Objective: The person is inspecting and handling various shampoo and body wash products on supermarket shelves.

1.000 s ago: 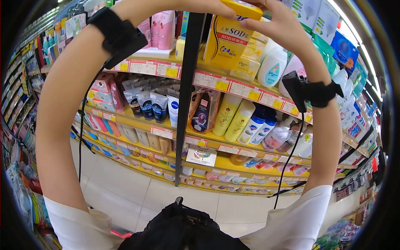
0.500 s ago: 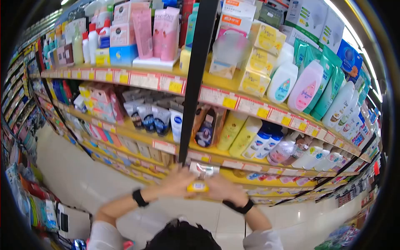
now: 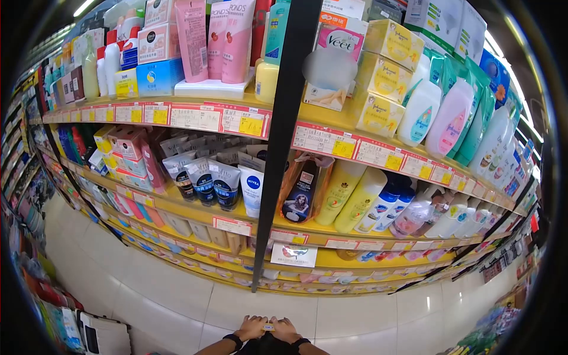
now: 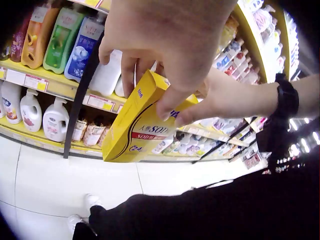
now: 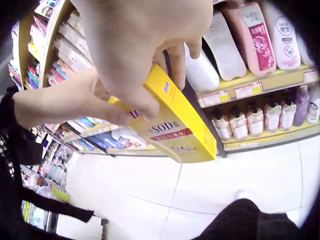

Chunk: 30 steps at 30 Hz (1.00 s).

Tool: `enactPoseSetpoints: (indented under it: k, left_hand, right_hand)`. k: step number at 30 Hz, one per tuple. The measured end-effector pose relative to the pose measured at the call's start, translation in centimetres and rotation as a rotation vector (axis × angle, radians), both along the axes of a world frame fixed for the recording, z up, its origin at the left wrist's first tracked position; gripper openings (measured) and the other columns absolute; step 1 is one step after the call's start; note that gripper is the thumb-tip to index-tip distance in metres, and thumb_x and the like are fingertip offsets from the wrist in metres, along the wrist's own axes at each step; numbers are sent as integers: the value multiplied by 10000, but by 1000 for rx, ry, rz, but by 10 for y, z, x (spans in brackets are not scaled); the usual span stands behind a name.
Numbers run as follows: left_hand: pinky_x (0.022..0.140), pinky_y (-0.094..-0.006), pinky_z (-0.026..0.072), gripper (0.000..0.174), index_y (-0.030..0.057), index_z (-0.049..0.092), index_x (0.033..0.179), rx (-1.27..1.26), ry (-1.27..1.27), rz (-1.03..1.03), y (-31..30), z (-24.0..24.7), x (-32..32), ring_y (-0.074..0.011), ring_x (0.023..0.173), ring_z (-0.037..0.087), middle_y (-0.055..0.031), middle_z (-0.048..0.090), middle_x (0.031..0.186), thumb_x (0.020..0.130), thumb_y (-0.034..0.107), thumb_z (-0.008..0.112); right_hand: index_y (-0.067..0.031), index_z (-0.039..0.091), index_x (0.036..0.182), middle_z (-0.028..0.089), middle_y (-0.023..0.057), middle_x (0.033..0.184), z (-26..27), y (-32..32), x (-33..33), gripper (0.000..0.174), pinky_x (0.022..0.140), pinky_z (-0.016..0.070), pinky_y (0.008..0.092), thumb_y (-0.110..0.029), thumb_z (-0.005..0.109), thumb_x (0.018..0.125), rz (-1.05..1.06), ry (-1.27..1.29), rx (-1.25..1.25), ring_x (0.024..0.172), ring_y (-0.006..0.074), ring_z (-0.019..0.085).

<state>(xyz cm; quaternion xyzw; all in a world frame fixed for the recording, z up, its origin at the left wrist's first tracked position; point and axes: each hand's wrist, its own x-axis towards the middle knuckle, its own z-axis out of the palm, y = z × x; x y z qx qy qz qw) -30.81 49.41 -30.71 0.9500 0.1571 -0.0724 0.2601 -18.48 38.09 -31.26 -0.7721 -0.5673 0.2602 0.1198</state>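
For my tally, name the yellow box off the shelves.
The SOD box, held by left hand and right hand; the yellow Johnson's boxes stand stacked on the shelf.

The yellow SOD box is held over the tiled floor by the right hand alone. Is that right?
Not quite: the yellow SOD box is held over the tiled floor, but not by the right hand alone. The left wrist view shows the left hand gripping it as well.

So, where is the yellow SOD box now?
In the head view, the SOD box is at bottom centre, held between the left hand and right hand.
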Motion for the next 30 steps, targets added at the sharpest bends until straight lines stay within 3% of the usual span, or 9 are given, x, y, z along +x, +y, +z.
enactPoseSetpoints:
  k: [2,6,9,18,21,30]
  left_hand:
    - [788,-525,370,321,103,480,961,3,44,0,-4,-17,-4,-270,922,555,-101,580,927,705,275,568]
    - [768,-481,408,332,107,483,959,-43,99,-90,9,-17,-12,-295,902,564,-129,588,918,742,352,535]
    - [740,-464,422,348,84,468,952,-68,126,-101,18,-5,-15,-281,903,564,-119,591,887,732,335,567]
    - [747,-449,432,433,123,459,1001,-121,67,13,31,-12,-35,-289,921,554,-124,587,939,740,456,550]
    - [742,-448,429,459,129,459,1007,-242,38,-5,33,-29,-31,-290,933,547,-124,583,951,729,482,552]
    - [762,-416,428,452,142,468,1016,-255,139,-67,5,-28,5,-296,936,544,-128,585,958,712,460,568]
  right_hand:
    - [-79,452,952,605,153,699,-13,-8,-8,283,805,406,419,-233,547,734,-4,-36,62,737,327,587]
    - [-99,413,1010,614,144,763,-18,-4,-15,335,889,335,505,-245,552,743,46,-40,-27,790,325,591]
    - [-114,394,1040,616,144,804,-15,8,-13,365,915,293,540,-284,550,756,97,-17,-100,829,314,590]
    - [-164,412,1074,612,154,835,-10,29,-14,382,897,311,514,-363,531,771,170,-22,-160,873,317,578]
    - [-168,415,1086,610,164,854,-3,21,-17,387,890,324,494,-373,519,774,109,-30,-164,888,328,571]
    - [-157,430,1092,614,164,863,11,-18,-2,385,848,364,461,-343,525,769,-49,-18,-168,858,340,577]
